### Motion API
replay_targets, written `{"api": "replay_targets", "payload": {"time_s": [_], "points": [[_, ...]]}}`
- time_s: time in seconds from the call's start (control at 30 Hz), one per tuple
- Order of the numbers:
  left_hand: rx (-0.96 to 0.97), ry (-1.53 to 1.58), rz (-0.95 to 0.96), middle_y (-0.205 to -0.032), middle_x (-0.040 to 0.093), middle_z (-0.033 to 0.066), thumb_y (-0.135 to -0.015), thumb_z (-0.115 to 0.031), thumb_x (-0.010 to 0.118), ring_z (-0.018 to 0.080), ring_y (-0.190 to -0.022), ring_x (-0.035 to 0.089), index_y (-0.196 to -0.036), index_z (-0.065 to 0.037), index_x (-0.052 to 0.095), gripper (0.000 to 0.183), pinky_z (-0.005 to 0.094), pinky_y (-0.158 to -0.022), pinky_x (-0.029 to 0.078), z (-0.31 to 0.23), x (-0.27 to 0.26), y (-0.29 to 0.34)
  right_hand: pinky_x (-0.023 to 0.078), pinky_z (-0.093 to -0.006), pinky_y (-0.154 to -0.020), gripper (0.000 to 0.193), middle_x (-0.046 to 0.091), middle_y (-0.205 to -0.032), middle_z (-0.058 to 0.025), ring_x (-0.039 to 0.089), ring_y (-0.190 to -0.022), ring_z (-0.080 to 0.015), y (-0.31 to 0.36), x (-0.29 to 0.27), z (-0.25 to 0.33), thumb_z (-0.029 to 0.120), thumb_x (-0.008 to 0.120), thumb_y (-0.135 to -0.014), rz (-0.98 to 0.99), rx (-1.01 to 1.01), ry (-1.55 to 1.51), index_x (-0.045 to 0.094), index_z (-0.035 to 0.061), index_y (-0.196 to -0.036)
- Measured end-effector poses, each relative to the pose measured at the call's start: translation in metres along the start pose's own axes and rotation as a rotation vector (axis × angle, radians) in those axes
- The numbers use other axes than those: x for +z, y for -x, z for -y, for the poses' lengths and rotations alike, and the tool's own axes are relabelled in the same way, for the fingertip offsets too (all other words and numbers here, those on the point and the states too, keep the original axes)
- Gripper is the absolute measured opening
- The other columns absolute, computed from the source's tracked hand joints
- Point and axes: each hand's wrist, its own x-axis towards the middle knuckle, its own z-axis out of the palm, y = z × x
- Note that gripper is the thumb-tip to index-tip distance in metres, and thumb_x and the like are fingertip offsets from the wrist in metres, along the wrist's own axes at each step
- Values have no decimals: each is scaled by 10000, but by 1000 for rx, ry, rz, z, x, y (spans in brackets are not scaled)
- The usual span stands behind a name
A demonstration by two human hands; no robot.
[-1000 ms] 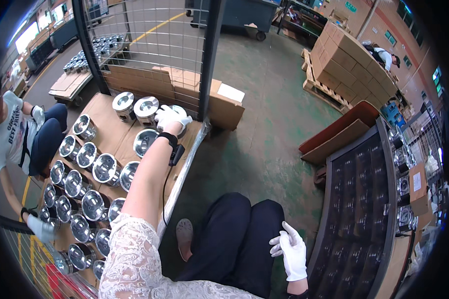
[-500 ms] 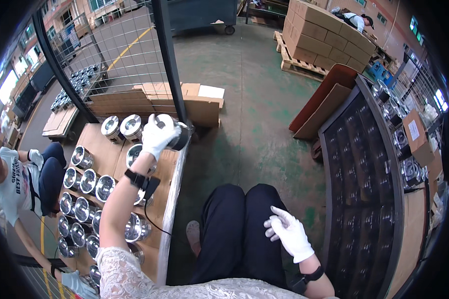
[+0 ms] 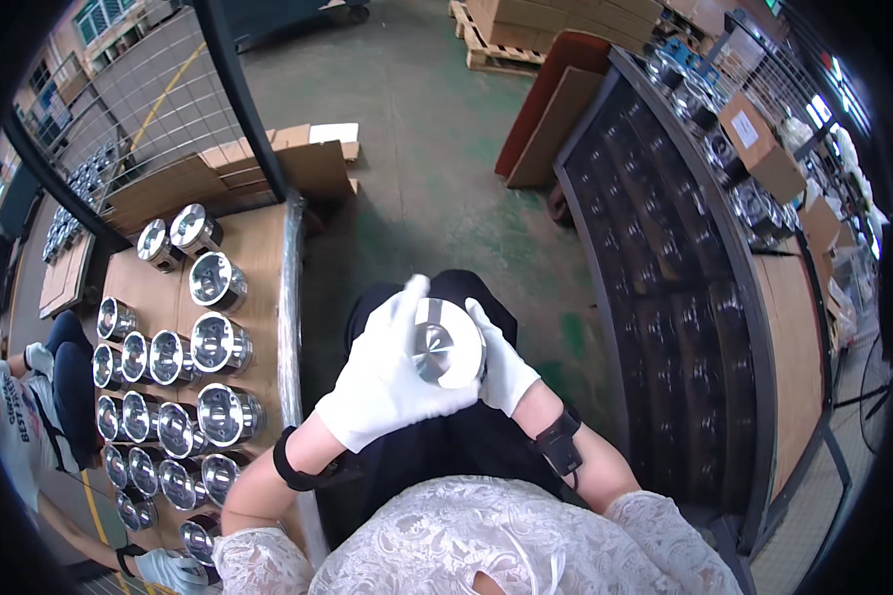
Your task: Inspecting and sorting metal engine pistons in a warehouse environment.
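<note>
A shiny metal piston (image 3: 448, 342) is held over my lap, its round crown turned up. My left hand (image 3: 385, 382), in a white glove, wraps round its left and near sides with the thumb raised. On the other side my right hand (image 3: 504, 362), also gloved, presses its fingers against the piston's edge. More pistons (image 3: 221, 342) stand in rows on the cardboard-covered table (image 3: 258, 258) to my left.
A wire-mesh fence with a dark post (image 3: 238, 94) rises behind the table. On my right stands a dark sloped rack (image 3: 655, 288), with a cardboard box (image 3: 762, 149) and metal parts beyond. Low at the left, a co-worker's gloved hand (image 3: 172, 568) is beside the pistons.
My left hand has brought the piston from the table's far corner to above my lap. My right hand, open before, has come in and taken hold of it. The view has shifted right.
</note>
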Motion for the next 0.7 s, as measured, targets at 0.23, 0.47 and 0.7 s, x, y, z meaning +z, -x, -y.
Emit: {"api": "replay_targets", "payload": {"time_s": [0.23,0.47,0.7], "points": [[-716,890,-58,-1141,639,120,-946,-195,577,236,-1068,626,-1377,-34,403,492,326,-959,479,64,65,55,522,-272,-843,516,670,-1020,-5,639,-942,-115,21,-37,-28,542,354,-997,89,-14,-134,606,108,-1121],[-1098,1768,35,-1123,642,84,-1001,-340,444,211,-988,643,-1221,-64,549,368,355,-872,536,41,74,59,508,-297,-890,606,669,-1128,-38,636,-1008,-157,12,-45,-36,553,295,-1003,141,-30,93,584,69,-1224],[-1114,2058,-21,-960,666,19,-986,-430,485,142,-885,622,-1003,-88,634,373,316,-771,524,93,100,68,458,-397,-980,573,527,-1324,-98,516,-1199,-248,25,-32,-31,499,413,-983,1,23,77,463,61,-1349]]}}
